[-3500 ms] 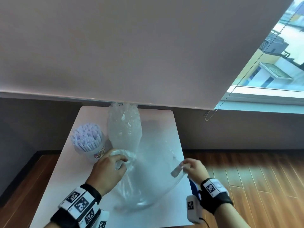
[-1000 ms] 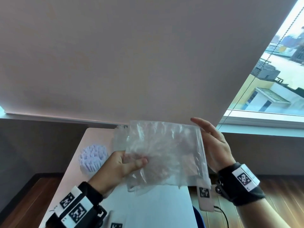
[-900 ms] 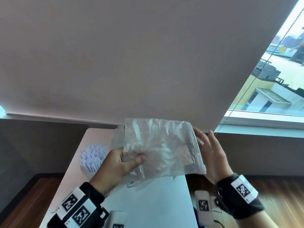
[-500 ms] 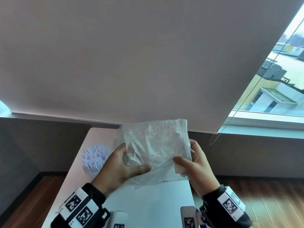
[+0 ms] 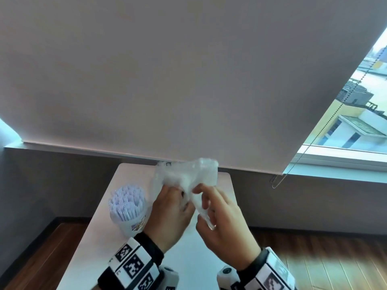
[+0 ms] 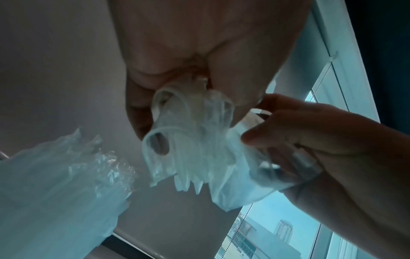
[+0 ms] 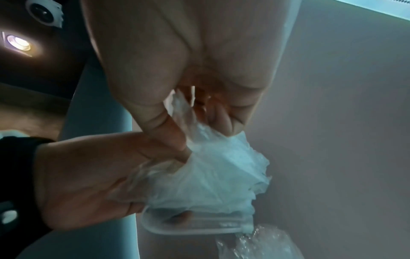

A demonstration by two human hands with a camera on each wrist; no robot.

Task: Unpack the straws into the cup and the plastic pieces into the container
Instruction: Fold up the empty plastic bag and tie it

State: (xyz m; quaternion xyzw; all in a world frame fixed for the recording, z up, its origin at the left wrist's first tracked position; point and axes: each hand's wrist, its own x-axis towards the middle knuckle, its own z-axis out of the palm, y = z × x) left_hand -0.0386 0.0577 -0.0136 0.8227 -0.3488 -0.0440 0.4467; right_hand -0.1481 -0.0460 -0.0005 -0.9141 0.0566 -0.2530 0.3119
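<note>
Both hands crumple a clear empty plastic bag (image 5: 202, 174) above the white table (image 5: 129, 174). My left hand (image 5: 174, 198) grips its left part, fingers curled round the film (image 6: 195, 150). My right hand (image 5: 206, 203) pinches and squeezes the right part (image 7: 221, 168). A white cup (image 5: 130, 223) full of pale wrapped straws (image 5: 126, 203) stands left of the left hand. A heap of clear plastic pieces (image 5: 156, 181) rises behind the left hand, over a clear container rim (image 7: 188, 227).
The table is small, with a drop to wooden floor (image 5: 314, 264) on the right and left. A lowered roller blind (image 5: 167, 80) and its bead chain (image 5: 278, 181) hang behind the table. The near part of the tabletop (image 5: 188, 248) lies under my wrists.
The bag was first spread flat between both hands. Since then the hands have come together and bunched it into a small wad, lower and nearer the table.
</note>
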